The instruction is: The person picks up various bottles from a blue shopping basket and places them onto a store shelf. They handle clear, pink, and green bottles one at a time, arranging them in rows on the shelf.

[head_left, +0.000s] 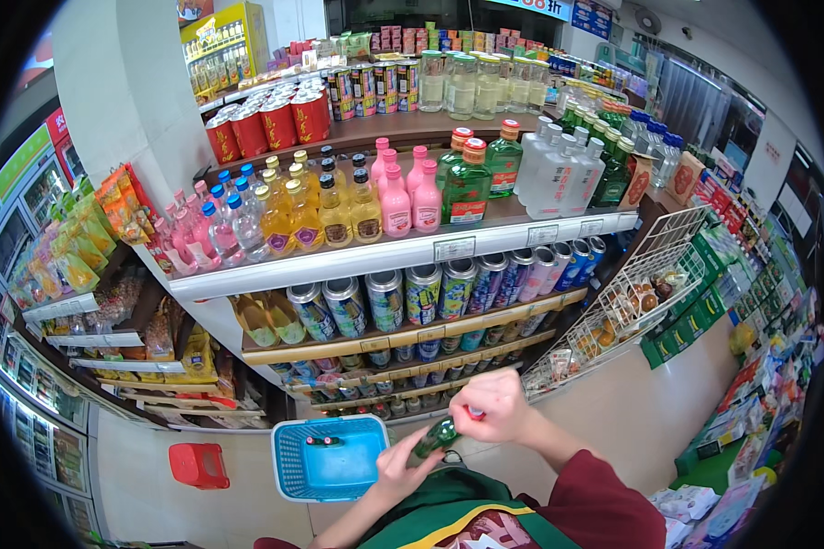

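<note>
A green glass bottle (439, 436) is held at a tilt in front of my body. My left hand (399, 470) grips its lower part. My right hand (492, 405) is closed around the neck and cap, where a bit of red shows between the fingers. Below and to the left, a blue plastic shopping basket (343, 473) rests on the floor. Inside it, against the far side, are two small dark bottles with reddish caps (323, 441). My fingers hide much of the held bottle's label and top.
A shelf unit ahead carries green liquor bottles (468, 182), pink bottles (426, 199), red cans (275, 123) and tall drink cans (384, 298). A red plastic stool (198, 465) stands left of the basket. White wire baskets (618, 322) hang at the right end. Stacked goods (741, 418) line the right side.
</note>
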Motion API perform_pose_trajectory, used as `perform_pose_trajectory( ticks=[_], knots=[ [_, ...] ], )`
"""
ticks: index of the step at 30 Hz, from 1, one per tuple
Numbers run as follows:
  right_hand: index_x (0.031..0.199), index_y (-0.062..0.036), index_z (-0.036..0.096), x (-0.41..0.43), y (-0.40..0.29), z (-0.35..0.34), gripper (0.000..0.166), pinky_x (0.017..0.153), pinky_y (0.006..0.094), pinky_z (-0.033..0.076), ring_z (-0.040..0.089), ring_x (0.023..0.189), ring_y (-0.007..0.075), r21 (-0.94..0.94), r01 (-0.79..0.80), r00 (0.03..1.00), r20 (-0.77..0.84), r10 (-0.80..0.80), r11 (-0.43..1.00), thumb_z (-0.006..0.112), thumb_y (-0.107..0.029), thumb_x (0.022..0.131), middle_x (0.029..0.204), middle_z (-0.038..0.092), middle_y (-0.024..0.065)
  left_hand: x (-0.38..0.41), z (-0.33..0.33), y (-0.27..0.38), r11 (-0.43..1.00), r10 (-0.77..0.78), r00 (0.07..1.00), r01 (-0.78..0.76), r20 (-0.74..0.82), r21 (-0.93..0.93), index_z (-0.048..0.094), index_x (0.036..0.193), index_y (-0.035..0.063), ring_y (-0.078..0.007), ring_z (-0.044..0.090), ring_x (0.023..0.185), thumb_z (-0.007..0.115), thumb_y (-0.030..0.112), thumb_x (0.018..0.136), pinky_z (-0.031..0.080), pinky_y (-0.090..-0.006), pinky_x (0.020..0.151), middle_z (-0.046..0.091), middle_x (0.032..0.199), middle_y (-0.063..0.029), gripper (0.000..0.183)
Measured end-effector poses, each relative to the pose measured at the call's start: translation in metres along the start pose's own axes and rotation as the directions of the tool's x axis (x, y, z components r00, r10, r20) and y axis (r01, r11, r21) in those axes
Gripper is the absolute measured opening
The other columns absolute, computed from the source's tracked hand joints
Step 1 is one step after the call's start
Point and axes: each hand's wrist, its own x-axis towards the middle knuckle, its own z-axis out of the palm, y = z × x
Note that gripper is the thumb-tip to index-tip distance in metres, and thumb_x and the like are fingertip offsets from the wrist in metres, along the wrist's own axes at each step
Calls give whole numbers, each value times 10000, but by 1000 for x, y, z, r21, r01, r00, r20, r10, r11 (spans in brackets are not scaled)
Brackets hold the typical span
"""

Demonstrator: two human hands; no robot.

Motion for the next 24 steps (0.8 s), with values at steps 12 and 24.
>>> perform_pose_trajectory(
  ticks=[12, 24],
  knots=[
    [679, -99, 575, 99, -19, -126, 226, 447, 322, 458, 594, 500, 208, -395, 244, 933, 345, -103, 886, 738, -231, 763, 543, 551, 25, 106, 54, 42, 936, 3, 985, -63, -173, -346, 599, 1144, -23, -154, 685, 787, 778, 38, 741, 549, -258, 683, 693, 930, -114, 445],
    [629, -64, 600, 176, 47, -186, 305, 517, 389, 475, 590, 524, 297, -631, 165, 973, -24, -231, 758, 677, -296, 812, 527, 565, 105, 153, 71, 57, 974, 88, 898, 12, 430, -226, 528, 1242, 1, -246, 706, 880, 608, 23, 870, 578, -326, 746, 697, 988, -158, 381]
  ],
)
